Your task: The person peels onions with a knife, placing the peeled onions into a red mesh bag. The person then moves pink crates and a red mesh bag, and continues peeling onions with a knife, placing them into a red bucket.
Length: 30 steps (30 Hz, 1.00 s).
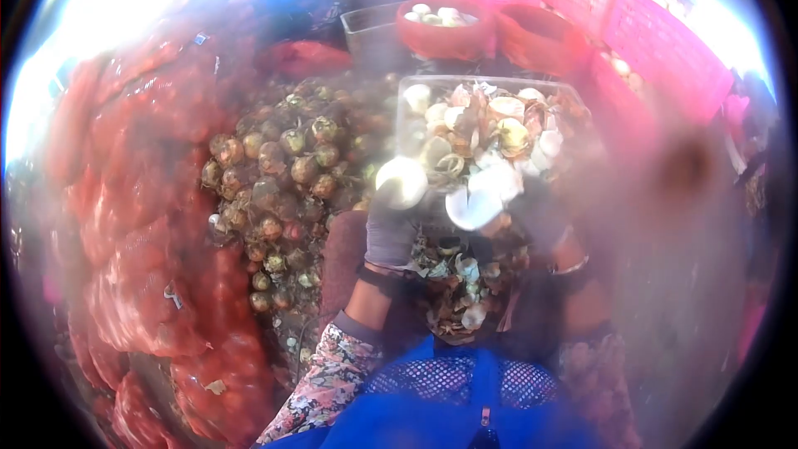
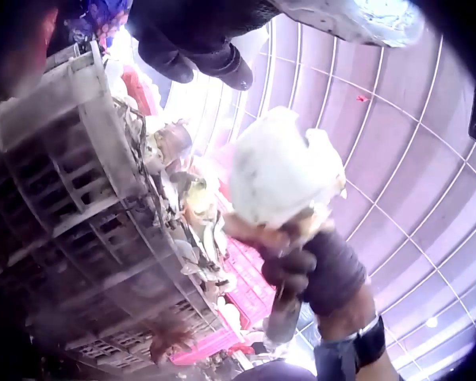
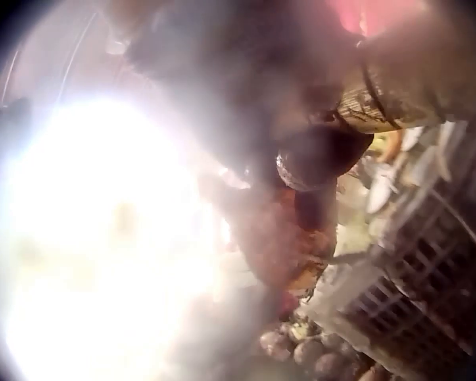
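In the head view my left hand [image 1: 391, 237], in a grey glove, holds a white peeled onion [image 1: 401, 183] at the near left corner of a plastic crate [image 1: 405, 120]. The crate is heaped with onions and dry skins [image 1: 478, 120]. My right hand [image 1: 540, 212], gloved and blurred, is near its front right side, beside curved white onion peel [image 1: 470, 208]. In the left wrist view the right hand [image 2: 313, 270] grips this peel [image 2: 285, 171]. Brown skin [image 3: 282, 238] hangs by its fingers in the right wrist view, with a yellowish tool handle [image 3: 373, 107]; its blade end is hidden.
Unpeeled onions [image 1: 291, 158] lie in a pile on the left, beside full red mesh sacks [image 1: 141, 224]. Loose skins [image 1: 465, 299] lie below the hands. Behind the crate stand a red bowl of peeled onions [image 1: 440, 33], another red bowl [image 1: 540, 37] and pink crates [image 1: 657, 41].
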Each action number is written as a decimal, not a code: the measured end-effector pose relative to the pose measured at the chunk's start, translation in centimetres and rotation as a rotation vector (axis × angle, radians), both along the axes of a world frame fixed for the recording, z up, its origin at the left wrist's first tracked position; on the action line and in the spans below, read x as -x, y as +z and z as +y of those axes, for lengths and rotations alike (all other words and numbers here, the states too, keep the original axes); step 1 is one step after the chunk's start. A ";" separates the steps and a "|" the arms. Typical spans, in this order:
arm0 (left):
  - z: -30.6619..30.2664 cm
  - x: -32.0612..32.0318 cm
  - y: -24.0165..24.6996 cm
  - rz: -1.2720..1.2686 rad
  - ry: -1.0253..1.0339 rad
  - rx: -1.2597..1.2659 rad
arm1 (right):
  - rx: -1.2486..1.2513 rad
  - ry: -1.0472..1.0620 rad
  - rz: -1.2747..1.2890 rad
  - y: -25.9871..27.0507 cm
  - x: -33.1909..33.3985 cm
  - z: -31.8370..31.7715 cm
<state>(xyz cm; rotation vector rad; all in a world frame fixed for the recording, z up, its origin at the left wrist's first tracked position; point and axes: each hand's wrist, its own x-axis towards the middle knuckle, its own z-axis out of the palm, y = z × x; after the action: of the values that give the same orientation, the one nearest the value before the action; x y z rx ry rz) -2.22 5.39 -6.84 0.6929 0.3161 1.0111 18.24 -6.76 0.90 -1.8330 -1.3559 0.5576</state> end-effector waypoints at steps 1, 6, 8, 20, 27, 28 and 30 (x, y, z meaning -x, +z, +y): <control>0.1 0.1 -0.3 0.002 0.008 0.006 | -0.061 -0.008 -0.198 1.0 -0.4 2.1; -0.7 0.6 0.8 -0.181 -0.044 0.132 | -0.145 -0.349 0.100 6.6 -0.1 9.6; -0.6 1.0 1.5 -0.139 -0.070 0.029 | 0.014 -0.075 -0.879 0.7 -4.9 14.9; -1.4 1.9 4.0 -0.062 -0.086 -0.042 | 0.131 -0.232 -0.594 1.2 -3.7 11.1; -1.1 0.8 1.6 0.048 0.000 -0.002 | 0.361 0.063 -0.852 -0.9 -1.5 10.0; -0.7 0.9 -0.3 0.046 0.012 -0.024 | 0.383 0.099 -0.882 -0.9 -1.6 9.8; 0.0 1.1 -2.5 0.069 0.033 -0.051 | 0.491 0.136 -0.849 1.0 -1.5 9.0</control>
<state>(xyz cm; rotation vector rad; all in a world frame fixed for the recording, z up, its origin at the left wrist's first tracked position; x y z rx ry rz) -3.36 5.40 -9.39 0.7723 0.3642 1.0309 19.72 2.23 1.90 -2.5480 -2.0317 0.1639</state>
